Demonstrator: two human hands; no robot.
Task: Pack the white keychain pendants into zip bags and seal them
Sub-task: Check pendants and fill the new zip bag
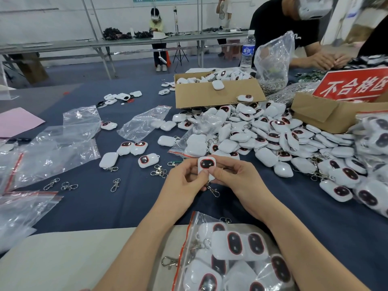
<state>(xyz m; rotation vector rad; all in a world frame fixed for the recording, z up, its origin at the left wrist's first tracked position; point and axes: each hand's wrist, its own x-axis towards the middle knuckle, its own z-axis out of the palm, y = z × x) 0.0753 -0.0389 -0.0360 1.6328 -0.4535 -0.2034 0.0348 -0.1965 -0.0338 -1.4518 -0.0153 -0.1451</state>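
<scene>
Both of my hands hold one white keychain pendant (206,164) with a dark red-rimmed oval face, above the blue table near its front. My left hand (184,181) pinches its left side and my right hand (233,177) grips its right side; the metal clasp (213,191) dangles below. On my lap lies a zip bag (226,257) with a red seal strip, its mouth open, holding several pendants. A big heap of pendants (273,135) covers the table to the right.
Empty zip bags (52,148) lie at the left, with loose pendants (134,148) and metal clasps (69,185) between. A cardboard box (216,93) of pendants stands behind the heap, with a red sign (354,85), a water bottle (247,51), and a person's hands (327,59) working at the far right.
</scene>
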